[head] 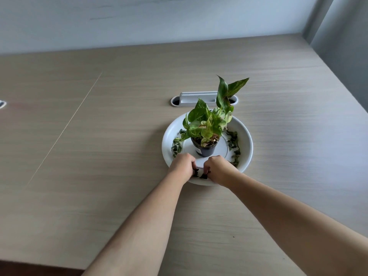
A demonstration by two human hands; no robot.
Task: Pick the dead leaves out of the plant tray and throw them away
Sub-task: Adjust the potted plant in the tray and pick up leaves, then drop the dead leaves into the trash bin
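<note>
A round white plant tray (248,143) sits on the wooden table, with a small dark pot (205,150) of green leafy plant (207,124) in its middle. Dark, shrivelled dead leaves lie in the tray's channel on the left (177,146) and on the right (234,145). Both my hands are at the tray's near rim. My left hand (182,166) has its fingers curled on dark dead leaves (196,173). My right hand (218,169) pinches another dark leaf piece (204,176) beside it.
A grey cable port (191,97) is set into the table just behind the tray. A seam line (65,128) runs across the tabletop to the left. The table's right edge (338,76) runs along a wall; no bin is in view.
</note>
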